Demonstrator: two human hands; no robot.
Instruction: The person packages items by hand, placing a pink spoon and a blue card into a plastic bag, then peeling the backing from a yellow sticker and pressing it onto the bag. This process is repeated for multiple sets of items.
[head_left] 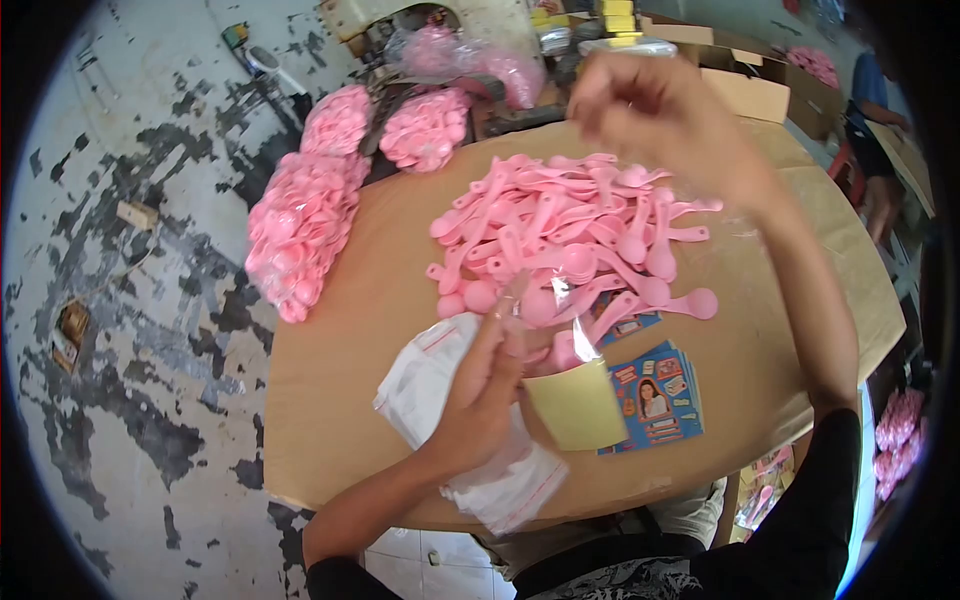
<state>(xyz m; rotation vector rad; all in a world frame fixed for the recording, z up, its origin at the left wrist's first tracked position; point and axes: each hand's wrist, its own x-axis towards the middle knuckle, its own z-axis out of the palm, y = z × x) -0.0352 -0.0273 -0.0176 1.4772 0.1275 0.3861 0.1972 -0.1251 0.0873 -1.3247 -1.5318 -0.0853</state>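
Observation:
My left hand (482, 392) is closed on the upper edge of a clear plastic bag (586, 338). A pale yellow card (577, 405) shows in the bag, with pink plastic just above it. Beneath that hand lies a stack of white-looking plastic bags (420, 375) with red lines. My right hand (640, 110) is raised above the far side of the table, its fingers smeared by motion. Between the hands spreads a heap of pink spoons (560, 225). Blue printed cards (660, 400) with a portrait lie right of the yellow card.
Bagged bundles of pink spoons (305, 225) sit along the left edge of the brown-covered table (335, 400). Behind it are a machine, yellow boxes (618, 18) and an open cardboard box (745, 92). Another person (878, 120) is at the far right.

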